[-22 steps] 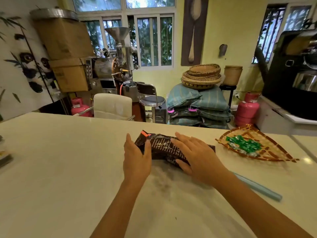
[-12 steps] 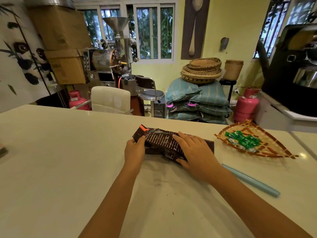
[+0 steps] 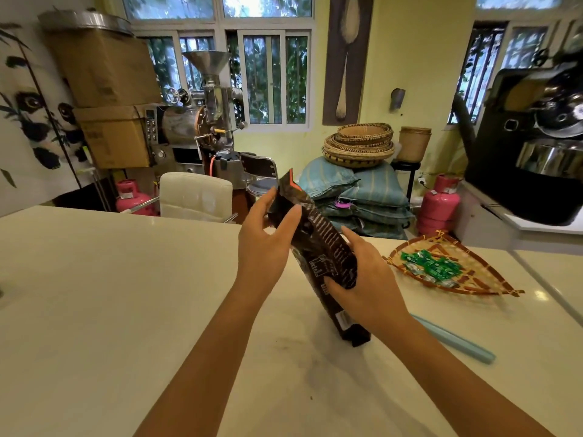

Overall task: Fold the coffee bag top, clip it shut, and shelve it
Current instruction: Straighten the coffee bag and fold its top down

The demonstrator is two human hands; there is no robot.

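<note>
Coffee bag (image 3: 318,247) stands tilted at frame center, bottom corner on the counter (image 3: 94,294). Left hand (image 3: 263,247) pinches its upper edge, thumb in front. Right hand (image 3: 366,282) wraps the lower body. Blue clip bar (image 3: 454,340) lies at lower right.

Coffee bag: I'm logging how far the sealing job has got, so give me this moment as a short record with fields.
bag: dark coffee bag, tilted up, bottom corner on the counter
bag top: not yet folded, no clip on it
left hand: left hand grips the upper part of the bag
right hand: right hand holds the lower middle
clip: light blue bar lies on the counter, right of the bag, untouched
nearby: woven tray with green packets
</note>
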